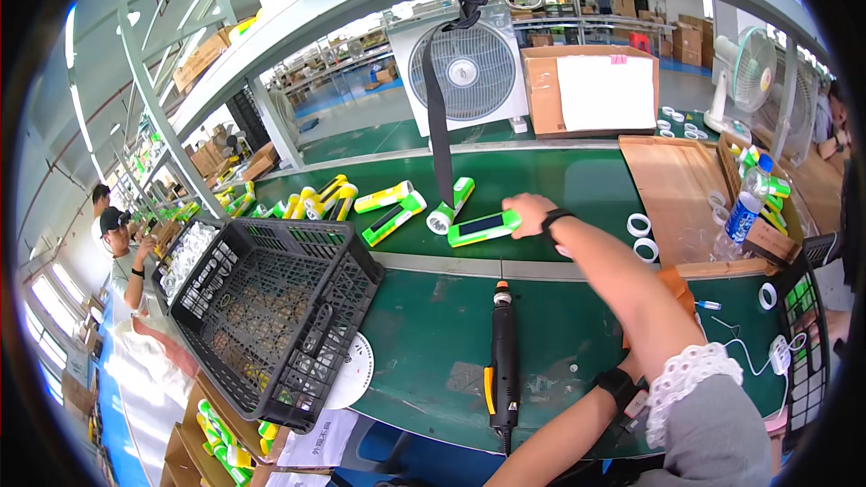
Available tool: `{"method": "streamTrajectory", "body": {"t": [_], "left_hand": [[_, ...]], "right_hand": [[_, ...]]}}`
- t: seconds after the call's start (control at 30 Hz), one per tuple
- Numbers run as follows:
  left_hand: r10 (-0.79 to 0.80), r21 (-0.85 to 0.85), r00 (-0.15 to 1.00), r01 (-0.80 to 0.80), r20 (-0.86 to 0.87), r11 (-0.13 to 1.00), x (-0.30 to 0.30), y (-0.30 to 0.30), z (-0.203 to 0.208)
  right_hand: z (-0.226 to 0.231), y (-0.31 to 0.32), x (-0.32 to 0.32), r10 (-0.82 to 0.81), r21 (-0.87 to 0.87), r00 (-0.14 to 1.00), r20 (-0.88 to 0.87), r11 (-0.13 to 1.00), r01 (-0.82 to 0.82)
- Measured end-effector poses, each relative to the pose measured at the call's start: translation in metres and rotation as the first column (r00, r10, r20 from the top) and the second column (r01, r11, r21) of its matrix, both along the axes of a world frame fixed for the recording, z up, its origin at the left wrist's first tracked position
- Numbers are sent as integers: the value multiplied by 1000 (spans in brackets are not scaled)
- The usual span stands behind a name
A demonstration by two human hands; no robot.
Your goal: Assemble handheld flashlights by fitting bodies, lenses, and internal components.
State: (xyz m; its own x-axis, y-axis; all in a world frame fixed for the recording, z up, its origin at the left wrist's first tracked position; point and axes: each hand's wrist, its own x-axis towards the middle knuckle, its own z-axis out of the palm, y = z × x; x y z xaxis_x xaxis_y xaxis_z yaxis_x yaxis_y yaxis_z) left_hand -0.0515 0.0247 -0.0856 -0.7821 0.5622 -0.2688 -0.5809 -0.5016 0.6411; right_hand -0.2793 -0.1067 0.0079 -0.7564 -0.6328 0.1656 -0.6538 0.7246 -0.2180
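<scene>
My right hand reaches over the green belt and is closed around one end of a green and white flashlight with a dark panel on its side. Just beyond it lies another flashlight, its round lens end toward me. To the left are more green, yellow and white flashlights, several in a loose row. My left forearm crosses under the right one; my left hand is mostly hidden behind it, near an orange item. What the left hand holds, if anything, does not show.
A black plastic crate stands at the left. In front lies a black electric screwdriver. White rings, a wooden board and a water bottle are at the right. A black strap hangs down over the belt.
</scene>
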Motion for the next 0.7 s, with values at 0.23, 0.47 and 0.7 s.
{"method": "streamTrajectory", "body": {"t": [0.23, 0.47, 0.7], "left_hand": [[177, 346, 984, -174, 25, 922, 2, -25, 22], [421, 287, 907, -399, -20, 871, 0, -35, 35], [140, 435, 957, -16, -256, 900, 1, -25, 48]], "right_hand": [[101, 137, 94, 127, -703, 909, 396, 679, 211], [114, 217, 153, -263, -179, 892, 368, 921, 345], [86, 283, 139, -121, -104, 755, 645, 964, 244]]}}
